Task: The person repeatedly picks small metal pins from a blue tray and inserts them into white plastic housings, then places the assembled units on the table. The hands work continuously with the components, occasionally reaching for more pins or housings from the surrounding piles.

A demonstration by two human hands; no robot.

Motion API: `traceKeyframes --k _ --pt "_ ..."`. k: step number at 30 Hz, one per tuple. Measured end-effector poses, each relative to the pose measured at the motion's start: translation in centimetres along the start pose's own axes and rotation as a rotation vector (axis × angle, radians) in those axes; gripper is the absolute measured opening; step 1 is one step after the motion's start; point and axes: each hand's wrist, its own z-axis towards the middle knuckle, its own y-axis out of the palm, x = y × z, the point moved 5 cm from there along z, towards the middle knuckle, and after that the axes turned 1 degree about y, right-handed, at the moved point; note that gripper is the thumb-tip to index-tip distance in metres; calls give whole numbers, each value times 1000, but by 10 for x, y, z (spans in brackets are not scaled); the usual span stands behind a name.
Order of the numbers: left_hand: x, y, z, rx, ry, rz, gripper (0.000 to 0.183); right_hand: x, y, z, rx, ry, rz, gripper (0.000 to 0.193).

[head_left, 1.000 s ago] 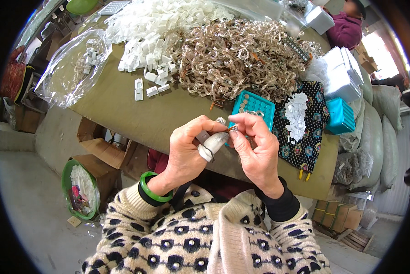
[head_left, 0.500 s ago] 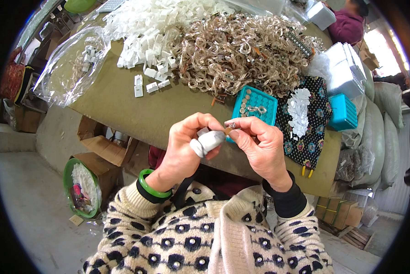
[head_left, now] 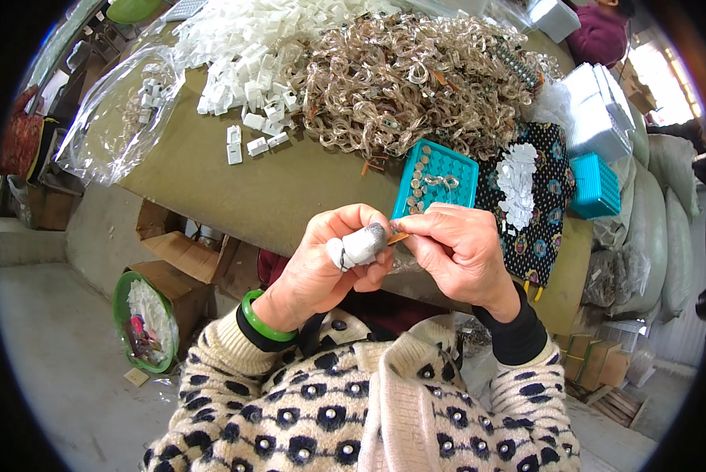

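Note:
In front of me, above the near edge of the table, my hands meet at a small orange-brown strip [head_left: 398, 238]. My left hand [head_left: 333, 256] is closed on its left end; one finger wears a greyish-white cover [head_left: 361, 245] bound with a dark band. My right hand [head_left: 467, 256] pinches the strip's other end, its fingers folded; anything else in this grip is too small to make out. Just beyond stands a teal tray [head_left: 466, 179] with round coin-like discs [head_left: 416, 193] along its left side and a clear looped cord [head_left: 441, 182].
Small white plastic housings [head_left: 243, 67] and coiled clear cords [head_left: 416, 86] are heaped at the back. White flat pieces [head_left: 517, 177] lie on a patterned cloth [head_left: 548, 212]. A plastic bag [head_left: 109, 126] is at left, stacked teal trays [head_left: 594, 185] at right. A person [head_left: 597, 35] is far right.
My right hand has shifted slightly right and down, its fingers more folded over the strip. My left hand has turned a little, its covered finger tilting more upward.

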Motion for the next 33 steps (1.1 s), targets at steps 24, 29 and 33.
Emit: traceKeyframes --k 24,29,33 --pt "3 -5 -15 -135 -51 -203 32 -11 11 6 -87 104 149 16" --pt "0 -7 -15 -178 -95 -255 30 -4 15 10 -103 5 319 18" --pt "-1 -7 -14 -171 -138 -272 28 2 15 10 -115 11 333 16"
